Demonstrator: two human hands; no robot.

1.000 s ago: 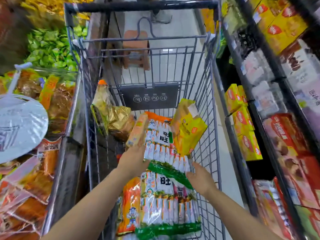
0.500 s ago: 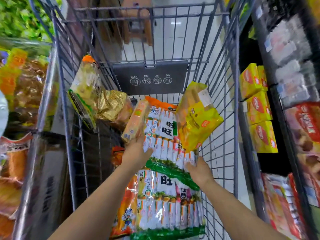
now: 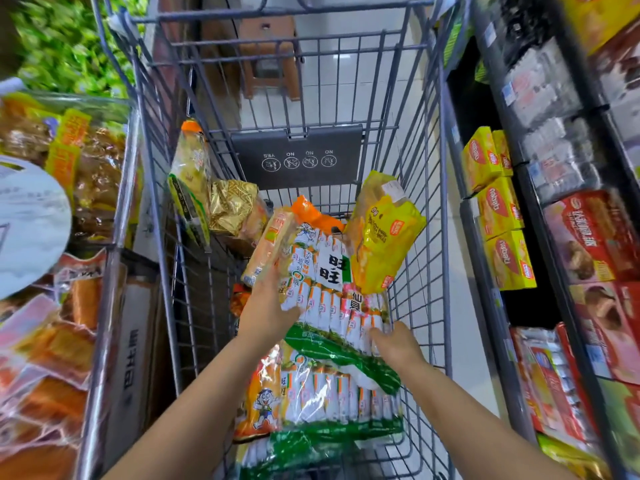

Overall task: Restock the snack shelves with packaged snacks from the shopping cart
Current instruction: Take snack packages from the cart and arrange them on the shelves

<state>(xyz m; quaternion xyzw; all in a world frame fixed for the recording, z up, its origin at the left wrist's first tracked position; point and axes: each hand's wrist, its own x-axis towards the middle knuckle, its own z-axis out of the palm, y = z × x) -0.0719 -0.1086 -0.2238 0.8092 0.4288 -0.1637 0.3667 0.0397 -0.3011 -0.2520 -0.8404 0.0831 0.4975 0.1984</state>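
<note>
While both forearms reach down into the wire shopping cart (image 3: pixel 429 237), seen from the head camera looking forward and down. Left hand (image 3: pixel 268 311) laid against the left edge of the upper rice-cracker bag (image 3: pixel 325 282), fingers spread along the wrapper and partly under a slim orange pack (image 3: pixel 268 245) tilted against that bag; whether the fingers curl round either pack cannot be told. Right hand (image 3: pixel 394 342) at the bag's lower right corner, fingertips curled onto the clear wrapper just above its green band, thumb hidden. Upper rice-cracker bag thus lying between the two hands, slanted, its orange top end toward the cart's far wall, its green lower end overlapping a second rice-cracker bag (image 3: pixel 329 400) nearer the camera, which rests lower in the basket. Yellow snack bag (image 3: pixel 384 233) leaning upright against the cart's right wire wall, just beside and touching the upper bag's right edge. Gold foil pack (image 3: pixel 232 206) and a tall clear bag with an orange top (image 3: pixel 190 181) propped against the left wire wall, apart from both hands. Dark safety placard (image 3: pixel 298 157) fixed on the far inner panel. Right of the cart: shelving (image 3: pixel 540 220) with stacked yellow boxes (image 3: pixel 498 209), red boxes (image 3: pixel 595 237) and blurred clear-wrapped packs above. Left of the cart: bins of brown and orange sealed packets (image 3: pixel 69 341), green leafy goods (image 3: pixel 65 46) farther back. Brown stool (image 3: pixel 270 57) on the tiled floor beyond the cart.
</note>
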